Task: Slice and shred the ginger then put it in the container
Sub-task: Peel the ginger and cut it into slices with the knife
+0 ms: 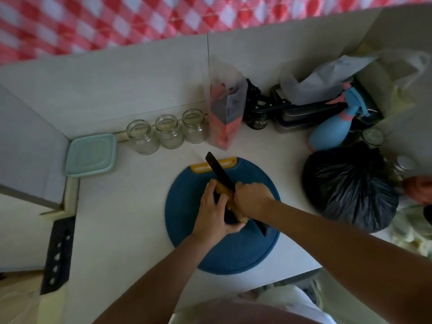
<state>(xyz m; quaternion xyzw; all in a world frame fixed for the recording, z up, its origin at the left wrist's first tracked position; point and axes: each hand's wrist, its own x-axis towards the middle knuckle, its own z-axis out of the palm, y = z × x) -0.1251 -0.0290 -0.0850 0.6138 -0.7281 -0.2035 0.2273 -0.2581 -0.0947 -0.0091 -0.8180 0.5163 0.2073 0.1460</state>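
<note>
Plainly, right hand [252,198] grips knife [218,170]; left hand [214,211] holds ginger [221,188] on board [182,206].

White counter [131,206] with blue cutting board [233,253], three glass jars [167,132], teal container [91,155], black bag [348,190]

Ginger [222,189] largely covered by left hand [212,213] and right hand [252,199], knife [218,170] handle concealed in grip, dark jar [257,118] label unreadable, checked cloth [117,19] blurred.

Dim pale countertop [131,206], grey tiled wall [131,80], red-checked cloth [93,19] above.
</note>
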